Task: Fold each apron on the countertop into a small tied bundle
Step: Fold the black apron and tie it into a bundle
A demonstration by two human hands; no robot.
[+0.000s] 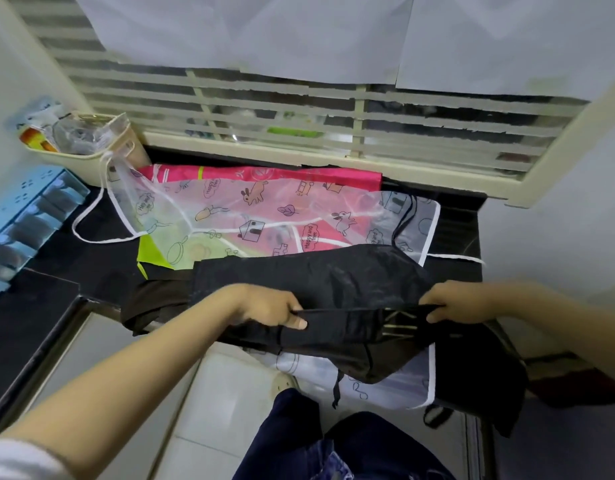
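A black apron point(334, 282) lies across the front of the dark countertop point(74, 258), with part of it hanging over the edge. My left hand point(271, 306) pinches its near folded edge on the left. My right hand point(451, 301) grips the same edge on the right. Behind it a see-through apron with white trim and cartoon prints point(230, 209) is spread over a pink apron point(264, 174) with a green corner. A brown cloth point(146, 303) sticks out at the black apron's left.
A cream basket point(81, 147) with bottles and a plastic bag stands at the back left beside a blue rack point(25, 216). A barred window point(299, 112) closes the back. Below the counter edge are white floor tiles and my legs in dark jeans point(334, 445).
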